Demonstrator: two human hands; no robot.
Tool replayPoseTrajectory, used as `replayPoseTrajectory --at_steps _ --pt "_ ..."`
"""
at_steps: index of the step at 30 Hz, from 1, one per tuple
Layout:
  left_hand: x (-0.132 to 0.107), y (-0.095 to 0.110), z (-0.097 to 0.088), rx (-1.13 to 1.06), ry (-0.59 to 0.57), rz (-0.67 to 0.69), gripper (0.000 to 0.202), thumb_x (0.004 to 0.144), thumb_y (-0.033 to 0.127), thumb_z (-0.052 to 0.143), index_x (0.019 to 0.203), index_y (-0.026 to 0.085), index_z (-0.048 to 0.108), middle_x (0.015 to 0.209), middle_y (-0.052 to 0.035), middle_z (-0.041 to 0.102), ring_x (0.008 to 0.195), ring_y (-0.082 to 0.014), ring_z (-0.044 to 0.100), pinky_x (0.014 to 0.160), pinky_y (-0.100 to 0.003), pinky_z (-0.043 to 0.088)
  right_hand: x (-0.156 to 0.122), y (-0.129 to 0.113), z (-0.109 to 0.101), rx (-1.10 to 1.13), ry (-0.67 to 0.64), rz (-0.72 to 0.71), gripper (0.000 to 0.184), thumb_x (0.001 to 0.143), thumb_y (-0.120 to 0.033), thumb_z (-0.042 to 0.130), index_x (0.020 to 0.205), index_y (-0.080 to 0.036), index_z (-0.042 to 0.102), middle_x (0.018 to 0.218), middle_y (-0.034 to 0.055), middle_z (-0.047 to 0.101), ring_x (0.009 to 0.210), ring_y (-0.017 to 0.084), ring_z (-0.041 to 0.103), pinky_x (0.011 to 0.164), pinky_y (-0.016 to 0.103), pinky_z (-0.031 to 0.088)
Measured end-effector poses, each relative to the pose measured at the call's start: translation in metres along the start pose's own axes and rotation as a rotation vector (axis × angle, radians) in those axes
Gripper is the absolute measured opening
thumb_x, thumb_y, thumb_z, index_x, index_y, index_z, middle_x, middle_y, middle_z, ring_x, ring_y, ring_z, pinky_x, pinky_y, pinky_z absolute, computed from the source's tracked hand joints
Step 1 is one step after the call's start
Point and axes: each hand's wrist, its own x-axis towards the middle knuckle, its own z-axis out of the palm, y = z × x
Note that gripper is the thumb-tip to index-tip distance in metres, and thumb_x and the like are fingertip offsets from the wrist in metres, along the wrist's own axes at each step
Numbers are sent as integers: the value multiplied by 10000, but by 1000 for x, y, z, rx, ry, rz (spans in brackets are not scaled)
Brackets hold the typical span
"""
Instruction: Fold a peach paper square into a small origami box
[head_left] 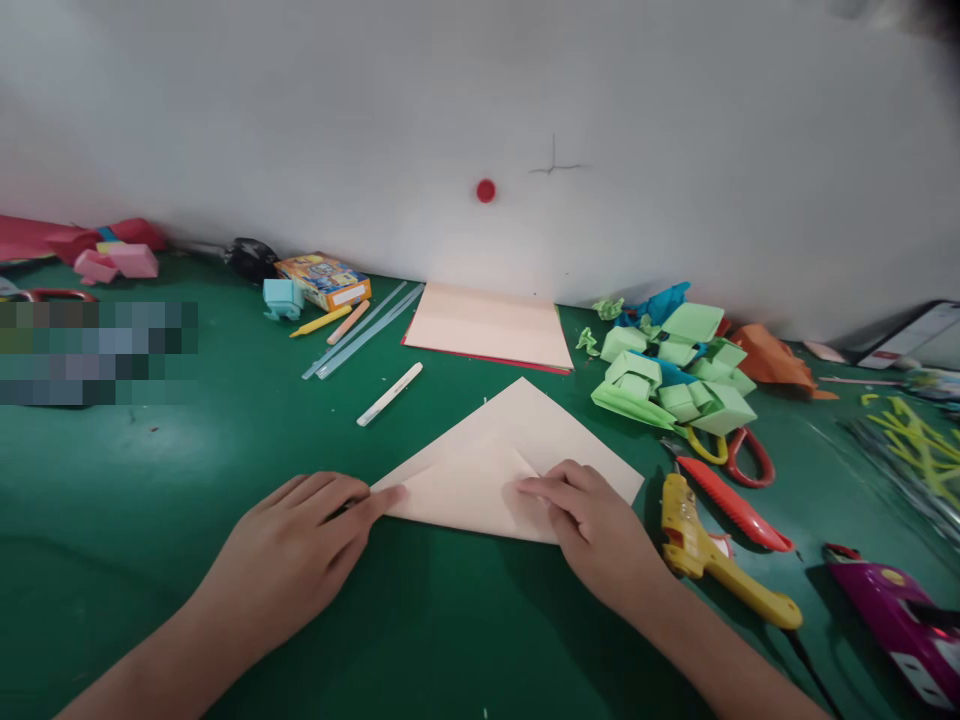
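A peach sheet of paper (pixel 465 470) lies on the green table, folded over, with a peak pointing away from me and a straight fold along its near edge. My left hand (pixel 311 535) has its fingers closed at the sheet's left corner, one fingertip pressing on top. Near the right side, my right hand (pixel 600 525) grips the folded layer, its index finger on the paper and the other fingers curled. What lies under the right fingers is hidden. Beyond the sheet rests a white pen-like stick (pixel 390 394), apart from both hands.
Peach sheets (pixel 487 325) are stacked by the wall. Rightward sit green folded-paper pieces (pixel 675 365), scissors (pixel 751 458), a red cutter (pixel 735 503), a yellow glue gun (pixel 712 560) and a purple power strip (pixel 892 620). Glue sticks (pixel 364 335) and a crayon box (pixel 326 279) lie back left.
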Motion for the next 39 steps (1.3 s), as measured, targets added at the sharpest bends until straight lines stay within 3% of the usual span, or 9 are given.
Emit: replayPoseTrajectory --at_steps 6,9,12,18,22,25,29,34,39 --pt "-3 0 2 28 -27 -4 327 1017 296 485 1242 333 719 1136 -55 718 963 -246 684 846 -413 537 3 -1 -4 -75 -13 -11 406 966 -169 417 1215 -286 715 1108 87 638 1035 277 596 831 438 570" --pt "-4 4 1 42 6 37 344 1000 238 495 1260 309 708 1285 -43 703 1163 -282 658 960 -443 534 4 -3 -6 -143 -17 -41 363 998 -282 457 1289 -285 674 1177 102 619 1057 293 581 830 451 569" --pt "-2 11 -2 8 -19 140 484 966 194 510 1441 255 584 1454 -40 619 1395 -296 518 1128 -461 469 4 -3 -7 -201 -23 -63 365 991 -315 483 1309 -289 662 1217 107 610 1057 297 577 799 436 571" --pt "-1 24 -5 -52 -158 252 654 975 207 500 1607 204 333 1621 -51 421 1484 -253 413 1240 -414 358 4 -7 -8 -262 -36 -49 386 1023 -326 424 1326 -285 659 1250 102 618 1072 289 576 811 435 565" --pt "-1 23 -5 -105 -212 219 690 970 209 506 1623 206 283 1658 -55 348 1512 -263 362 1245 -420 342 -3 -29 -7 -400 19 -97 497 1042 -434 399 1429 -186 587 1410 134 594 1236 371 506 996 577 469" --pt "1 22 -6 -167 -262 200 728 958 203 506 1635 212 238 1670 -62 321 1521 -268 342 1239 -442 351 -9 -49 -1 -417 -2 -217 611 1051 -509 373 1545 -157 451 1569 114 486 1391 360 418 1136 574 345" --pt "1 23 -6 -204 -285 148 741 951 217 509 1636 234 229 1664 -52 336 1516 -260 356 1233 -459 360 -9 -59 13 -400 -92 -306 672 1056 -558 330 1607 -173 340 1677 92 310 1526 329 271 1237 549 201" --pt "2 23 -5 -208 -270 166 730 944 256 545 1622 217 277 1649 -49 369 1505 -261 377 1239 -447 353 0 -54 24 -325 -170 -264 679 1049 -569 339 1609 -185 338 1687 71 288 1535 308 269 1231 495 282" --pt "2 12 -4 -172 -206 177 565 999 260 528 1554 241 429 1540 -35 536 1414 -232 513 1206 -415 410 3 -56 24 -310 -169 -229 614 1053 -519 343 1584 -215 394 1666 36 344 1516 298 313 1213 496 324"
